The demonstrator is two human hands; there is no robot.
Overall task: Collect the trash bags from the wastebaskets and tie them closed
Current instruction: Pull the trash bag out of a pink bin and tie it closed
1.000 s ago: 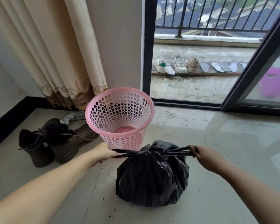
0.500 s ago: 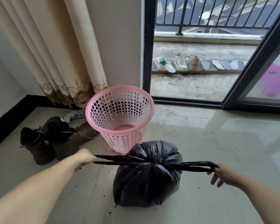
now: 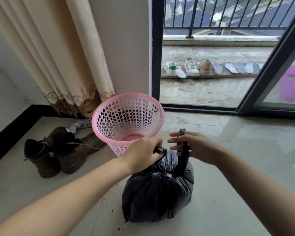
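A full black trash bag [image 3: 157,195] sits on the tiled floor in front of me, its neck gathered at the top. My left hand [image 3: 144,155] is closed on one twisted tail of the bag at the neck. My right hand [image 3: 192,146] holds the other tail upright, with the strip running across the palm, its tip sticking out above the fingers, and some fingers spread. Just behind the bag stands a pink perforated wastebasket [image 3: 128,120], with no liner in it.
A pair of dark boots [image 3: 61,149] lies on the floor to the left, near a beige curtain [image 3: 58,53]. An open sliding door [image 3: 271,79] leads to a balcony with sneakers [image 3: 191,66] and insoles. Dirt crumbs dot the tiles around the bag.
Both hands had pulled the two tails wide apart sideways; now they have come back together above the bag's neck, the right hand lifting its tail upward.
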